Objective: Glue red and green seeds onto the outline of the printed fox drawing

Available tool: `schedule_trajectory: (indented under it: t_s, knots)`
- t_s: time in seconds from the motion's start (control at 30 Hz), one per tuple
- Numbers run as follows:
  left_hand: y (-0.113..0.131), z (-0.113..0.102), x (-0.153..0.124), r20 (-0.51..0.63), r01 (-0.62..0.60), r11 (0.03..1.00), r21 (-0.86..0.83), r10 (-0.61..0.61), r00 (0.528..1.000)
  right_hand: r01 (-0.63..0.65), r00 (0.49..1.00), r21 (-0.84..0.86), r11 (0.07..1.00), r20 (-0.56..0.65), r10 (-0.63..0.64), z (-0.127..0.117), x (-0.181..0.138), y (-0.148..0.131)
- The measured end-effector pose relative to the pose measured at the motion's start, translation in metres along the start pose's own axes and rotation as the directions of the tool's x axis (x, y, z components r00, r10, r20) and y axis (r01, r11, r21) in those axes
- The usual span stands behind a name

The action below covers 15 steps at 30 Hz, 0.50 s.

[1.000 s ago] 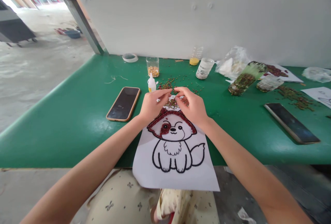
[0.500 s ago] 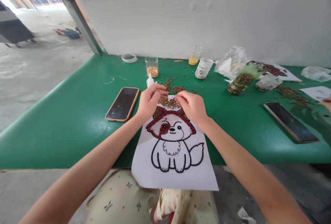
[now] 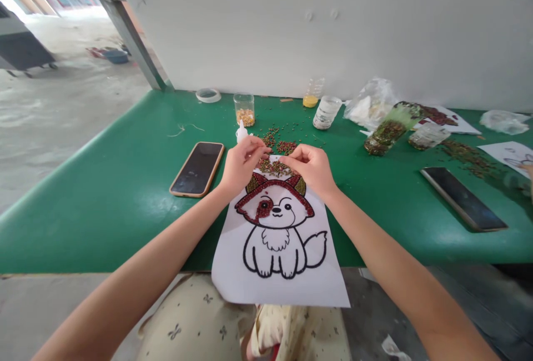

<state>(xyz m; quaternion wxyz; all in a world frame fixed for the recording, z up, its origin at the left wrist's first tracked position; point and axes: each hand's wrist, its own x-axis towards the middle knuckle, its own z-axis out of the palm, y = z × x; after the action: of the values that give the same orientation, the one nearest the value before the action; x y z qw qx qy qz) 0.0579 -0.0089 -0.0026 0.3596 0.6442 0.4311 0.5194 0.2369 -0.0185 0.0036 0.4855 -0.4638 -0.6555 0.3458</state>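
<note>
A paper sheet [image 3: 281, 291] with a line drawing of a fox-like animal lies in front of me, its near end over the table edge. Red beads or seeds cover the hood-shaped rim of the head and one eye patch; the ears hold green ones. Above the head, my left hand [image 3: 241, 165] has thumb and fingertips pinched together. Opposite it, my right hand [image 3: 311, 168] is pinched too, its fingertips over a loose pile of green and red seeds [image 3: 273, 168] at the sheet's top. Anything between the fingers is too small to make out. A white-nozzled bottle [image 3: 241, 132] stands behind my left hand.
On the green table [image 3: 125, 222], a phone [image 3: 197, 169] lies left and another phone [image 3: 463, 199] right. Behind are a cup of yellow kernels [image 3: 244, 111], a clear cup [image 3: 327, 113], and a tipped container of seeds [image 3: 389, 129]. Another person's hand [image 3: 528, 170] shows at the right edge.
My right hand's fingers have curled in slightly and lowered to the seed pile. My left fingertips have drawn closer together. At the right edge, the other person's hand has shifted.
</note>
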Motion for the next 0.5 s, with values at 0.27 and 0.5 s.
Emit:
schedule_trajectory:
  t_s: [0.27, 0.5]
  knots:
    - [0.006, -0.019, 0.003, -0.160, -0.039, 0.986, 0.162, 0.065, 0.985, 0.096, 0.987, -0.273, 0.957, -0.096, -0.126, -0.016, 0.010, 0.020]
    - [0.007, -0.055, -0.017, -0.377, -0.041, 0.921, 0.387, 0.199, 0.904, 0.011, 0.972, -0.358, 0.934, -0.217, -0.095, -0.033, 0.019, 0.045]
